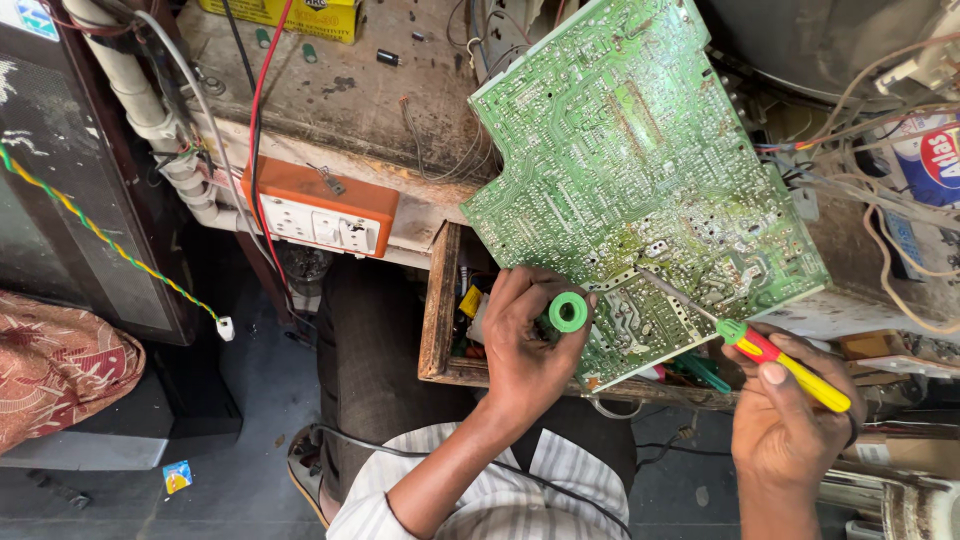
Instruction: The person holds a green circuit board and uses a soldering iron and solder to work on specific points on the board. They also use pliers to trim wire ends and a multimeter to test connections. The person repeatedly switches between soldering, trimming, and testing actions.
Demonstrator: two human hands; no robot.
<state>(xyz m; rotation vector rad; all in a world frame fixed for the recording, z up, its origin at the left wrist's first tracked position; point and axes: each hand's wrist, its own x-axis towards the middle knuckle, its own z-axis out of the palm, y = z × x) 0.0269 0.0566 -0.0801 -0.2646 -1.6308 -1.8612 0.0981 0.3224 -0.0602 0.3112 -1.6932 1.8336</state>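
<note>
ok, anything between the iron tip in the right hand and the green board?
Nothing visible. The right hand holds the soldering iron, and its metal tip lies bare over the green circuit board. The left hand, with the green spool, sits off to the side.

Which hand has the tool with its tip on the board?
The right hand: its yellow-handled tool tip rests on the green circuit board. The left hand holds a green spool at the board's edge.

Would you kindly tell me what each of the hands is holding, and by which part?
The left hand grips a green round spool around its body. The right hand holds a yellow-and-red-handled soldering iron by its handle.
</note>
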